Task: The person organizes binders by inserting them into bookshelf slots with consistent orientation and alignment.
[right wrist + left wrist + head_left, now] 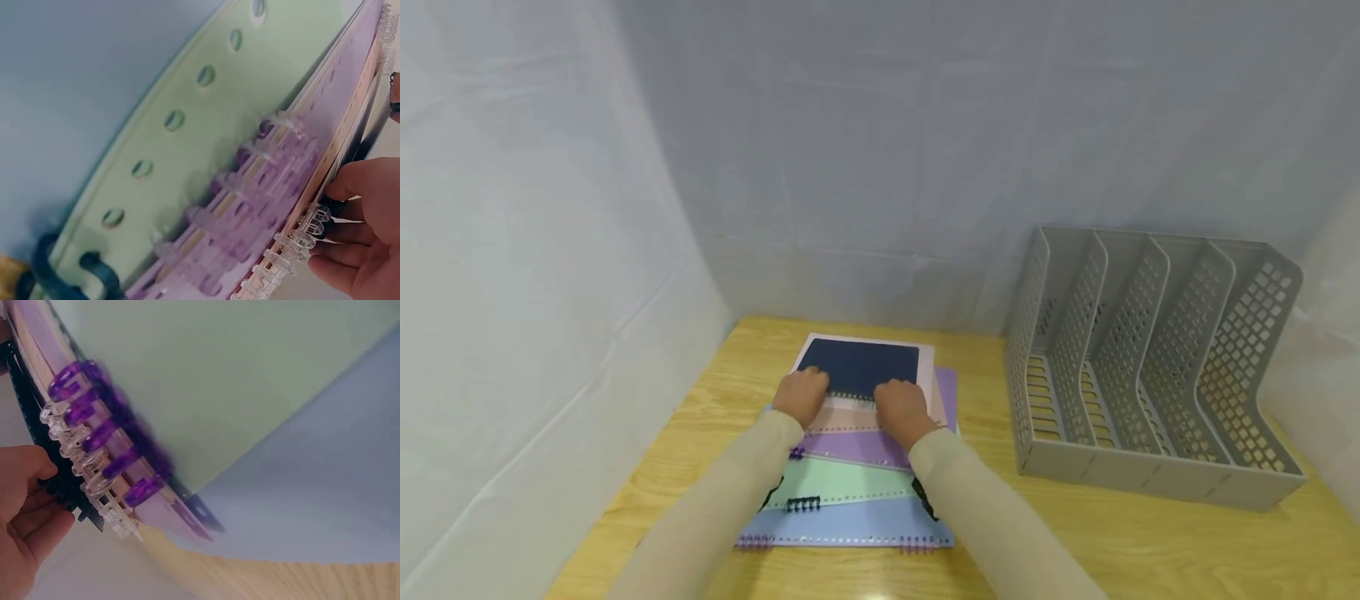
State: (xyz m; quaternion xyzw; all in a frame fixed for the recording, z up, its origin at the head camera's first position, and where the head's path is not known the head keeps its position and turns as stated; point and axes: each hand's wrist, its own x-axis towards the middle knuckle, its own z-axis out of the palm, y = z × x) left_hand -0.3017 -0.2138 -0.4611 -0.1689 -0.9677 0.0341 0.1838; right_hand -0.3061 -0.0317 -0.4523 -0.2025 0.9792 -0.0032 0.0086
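Observation:
A stack of ring-bound notebooks lies fanned on the table. On top is a small navy notebook (865,362), over a pale pink one (927,365) and a peach one (844,419). Below them show a purple notebook (850,447), a mint green one (857,481) and a light blue one (865,527) at the bottom. My left hand (802,395) pinches the navy notebook's near left corner, by its dark rings (61,490). At the near right corner, my right hand (904,412) grips the same ringed edge, its thumb above and fingers curled beneath.
A grey divided file rack (1157,471) with perforated walls stands to the right of the stack on the wooden table (985,508). White sheeting (880,167) hangs behind and along both sides. Several binding rings stick out along the notebooks' near edges.

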